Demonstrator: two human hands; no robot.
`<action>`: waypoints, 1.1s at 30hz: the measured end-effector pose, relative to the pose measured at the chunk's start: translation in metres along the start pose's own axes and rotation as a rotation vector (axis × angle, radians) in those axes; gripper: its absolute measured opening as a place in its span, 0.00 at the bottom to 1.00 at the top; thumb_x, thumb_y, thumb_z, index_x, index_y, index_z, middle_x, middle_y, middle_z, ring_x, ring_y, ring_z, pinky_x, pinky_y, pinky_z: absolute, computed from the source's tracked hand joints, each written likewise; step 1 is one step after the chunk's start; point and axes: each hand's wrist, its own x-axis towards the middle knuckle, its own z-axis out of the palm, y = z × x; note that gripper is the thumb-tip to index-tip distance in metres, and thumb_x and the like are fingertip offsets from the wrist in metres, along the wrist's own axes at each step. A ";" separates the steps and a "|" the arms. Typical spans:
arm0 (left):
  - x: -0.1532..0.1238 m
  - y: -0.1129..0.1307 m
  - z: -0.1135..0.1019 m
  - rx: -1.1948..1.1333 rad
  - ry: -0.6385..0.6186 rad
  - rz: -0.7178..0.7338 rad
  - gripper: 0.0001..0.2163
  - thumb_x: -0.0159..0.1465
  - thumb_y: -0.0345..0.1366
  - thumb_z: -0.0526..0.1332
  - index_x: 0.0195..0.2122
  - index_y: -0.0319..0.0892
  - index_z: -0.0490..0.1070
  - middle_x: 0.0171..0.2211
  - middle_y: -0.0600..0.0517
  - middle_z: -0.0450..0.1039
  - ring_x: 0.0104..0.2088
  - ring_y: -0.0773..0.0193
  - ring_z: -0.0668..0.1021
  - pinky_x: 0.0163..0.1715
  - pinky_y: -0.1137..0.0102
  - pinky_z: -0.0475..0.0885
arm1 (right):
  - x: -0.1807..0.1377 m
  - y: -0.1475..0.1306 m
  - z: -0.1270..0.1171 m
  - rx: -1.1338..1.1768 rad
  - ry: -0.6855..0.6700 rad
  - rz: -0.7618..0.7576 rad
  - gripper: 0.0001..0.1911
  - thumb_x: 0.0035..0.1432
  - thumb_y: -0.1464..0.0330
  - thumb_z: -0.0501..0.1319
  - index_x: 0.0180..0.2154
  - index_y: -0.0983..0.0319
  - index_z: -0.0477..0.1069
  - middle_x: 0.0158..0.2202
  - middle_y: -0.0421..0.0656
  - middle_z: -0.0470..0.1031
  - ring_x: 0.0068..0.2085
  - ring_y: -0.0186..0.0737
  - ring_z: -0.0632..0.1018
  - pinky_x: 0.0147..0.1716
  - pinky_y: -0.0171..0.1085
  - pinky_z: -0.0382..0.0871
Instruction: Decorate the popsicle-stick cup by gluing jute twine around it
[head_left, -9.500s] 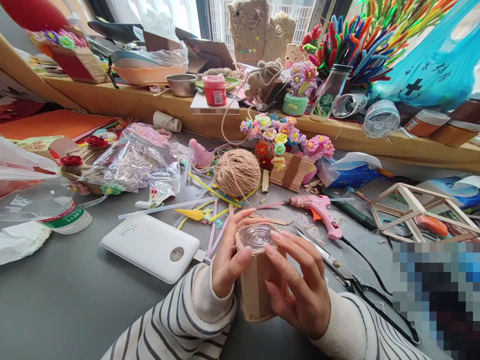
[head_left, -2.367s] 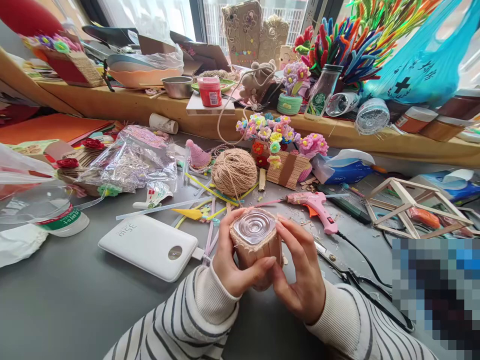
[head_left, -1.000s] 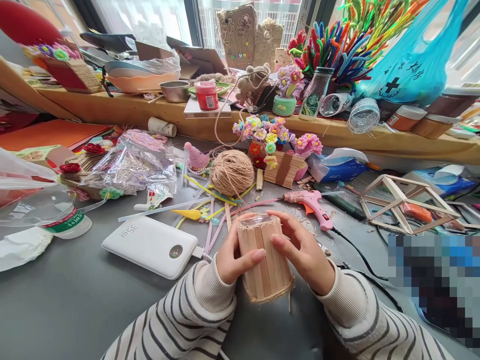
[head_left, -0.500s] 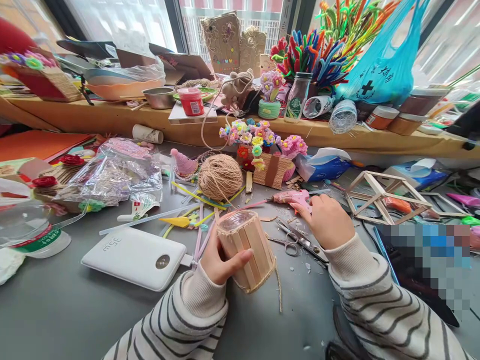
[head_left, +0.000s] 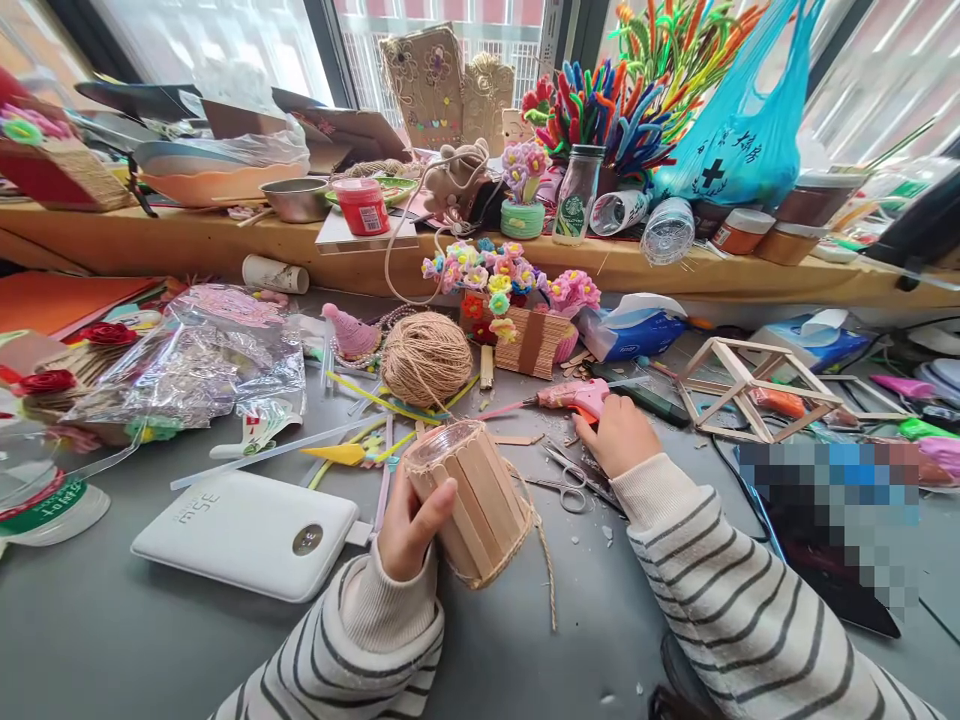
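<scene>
Our left hand (head_left: 409, 525) is wrapped tight around the stick-covered cup (head_left: 472, 495), tilted low over the bench (head_left: 150, 640), with twine (head_left: 546, 560) trailing from its base. Our right hand (head_left: 619, 435) is curled over the glue gun (head_left: 574, 397) handle; we cannot tell if it grips it. It looks like a gluing step, and the next move calls for a firm hold on the gun and a steady cup.

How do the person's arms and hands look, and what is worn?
The left sleeve and right sleeve are white knit with thin dark stripes and plain ribbed cuffs. The left hand and right hand are bare: no glove, ring or watch shows.
</scene>
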 end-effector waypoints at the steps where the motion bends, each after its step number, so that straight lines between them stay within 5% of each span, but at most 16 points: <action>1: 0.001 -0.001 0.000 0.000 0.003 0.000 0.37 0.43 0.55 0.70 0.51 0.41 0.65 0.52 0.43 0.71 0.58 0.41 0.69 0.61 0.52 0.58 | 0.001 0.000 0.000 0.009 -0.004 0.026 0.18 0.63 0.59 0.56 0.46 0.68 0.68 0.42 0.49 0.73 0.43 0.42 0.75 0.41 0.41 0.69; 11: 0.001 0.003 0.003 0.060 -0.019 0.025 0.36 0.43 0.53 0.70 0.50 0.40 0.65 0.50 0.42 0.72 0.54 0.42 0.72 0.57 0.54 0.62 | 0.008 0.013 0.007 0.159 0.011 0.050 0.19 0.63 0.57 0.56 0.45 0.65 0.67 0.41 0.45 0.74 0.38 0.37 0.76 0.37 0.39 0.71; 20: 0.000 0.005 0.001 0.110 -0.048 0.043 0.37 0.45 0.51 0.69 0.53 0.40 0.62 0.50 0.41 0.73 0.51 0.45 0.74 0.55 0.56 0.64 | 0.015 0.020 0.020 0.316 0.164 -0.076 0.16 0.56 0.55 0.55 0.37 0.62 0.65 0.37 0.49 0.75 0.37 0.45 0.77 0.29 0.36 0.62; 33: 0.001 0.004 0.002 0.085 -0.032 0.019 0.36 0.44 0.54 0.70 0.51 0.42 0.64 0.50 0.42 0.72 0.50 0.45 0.74 0.53 0.57 0.66 | 0.012 0.019 0.012 0.543 0.371 -0.055 0.25 0.52 0.44 0.47 0.30 0.59 0.62 0.24 0.44 0.70 0.25 0.42 0.71 0.27 0.37 0.62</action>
